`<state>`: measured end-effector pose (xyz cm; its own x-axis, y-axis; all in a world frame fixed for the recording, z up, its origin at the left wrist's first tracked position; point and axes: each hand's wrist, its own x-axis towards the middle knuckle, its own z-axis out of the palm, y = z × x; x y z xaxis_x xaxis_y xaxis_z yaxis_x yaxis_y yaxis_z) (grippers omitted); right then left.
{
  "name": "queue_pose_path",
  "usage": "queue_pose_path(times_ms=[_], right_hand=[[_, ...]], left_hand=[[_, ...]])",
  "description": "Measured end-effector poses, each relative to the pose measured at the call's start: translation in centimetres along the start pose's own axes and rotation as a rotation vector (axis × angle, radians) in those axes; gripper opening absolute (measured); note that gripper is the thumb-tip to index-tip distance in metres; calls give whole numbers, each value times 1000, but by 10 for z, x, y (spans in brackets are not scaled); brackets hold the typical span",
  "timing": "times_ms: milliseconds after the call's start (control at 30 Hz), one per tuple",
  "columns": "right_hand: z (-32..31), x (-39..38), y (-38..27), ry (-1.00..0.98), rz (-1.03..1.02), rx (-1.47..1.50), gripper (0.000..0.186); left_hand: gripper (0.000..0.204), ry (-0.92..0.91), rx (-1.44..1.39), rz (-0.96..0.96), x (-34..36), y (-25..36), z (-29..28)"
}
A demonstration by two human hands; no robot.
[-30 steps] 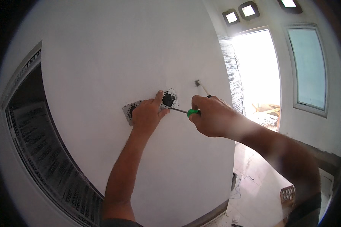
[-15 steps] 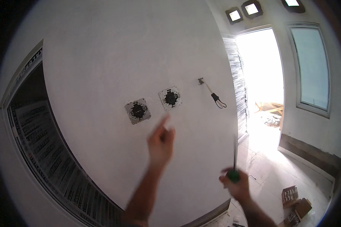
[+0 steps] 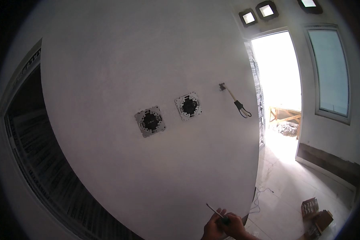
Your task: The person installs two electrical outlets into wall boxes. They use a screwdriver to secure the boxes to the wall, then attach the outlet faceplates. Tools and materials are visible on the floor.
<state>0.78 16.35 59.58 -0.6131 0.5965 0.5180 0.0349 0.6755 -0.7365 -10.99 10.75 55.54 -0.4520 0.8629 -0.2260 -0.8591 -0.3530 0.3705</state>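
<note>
At the lower edge my two hands are close together. My right hand is closed around the green handle of a screwdriver, whose thin metal shaft points up and left. My left hand lies against the right one, some fingers stretched up behind the shaft; its palm is partly hidden. Above the hands, on the white wall, sit a left socket insert and a right socket insert, both with dark centres and pale square metal frames. Neither hand touches them.
A pale cable with a black-wrapped end hangs from a wall hole to the right. A dark doorway lies left. Bright open doorway, window and opened cardboard boxes on the tiled floor are at right.
My left hand has dropped from below the sockets to the lower edge, beside the right. My right hand has moved down and left; the screwdriver now tilts left. The view has shifted slightly.
</note>
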Motion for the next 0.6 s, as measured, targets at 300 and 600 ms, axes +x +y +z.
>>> queue_pose_path(times_ms=[300, 600], right_hand=[[-27, 17, -39, 43, 94, 45, 13], [-36, 23, -11, 170, 187, 346, 13]], left_hand=[[43, -161, 114, 136, 18, -5, 2], [33, 50, 568, 148, -41, 8, 61]])
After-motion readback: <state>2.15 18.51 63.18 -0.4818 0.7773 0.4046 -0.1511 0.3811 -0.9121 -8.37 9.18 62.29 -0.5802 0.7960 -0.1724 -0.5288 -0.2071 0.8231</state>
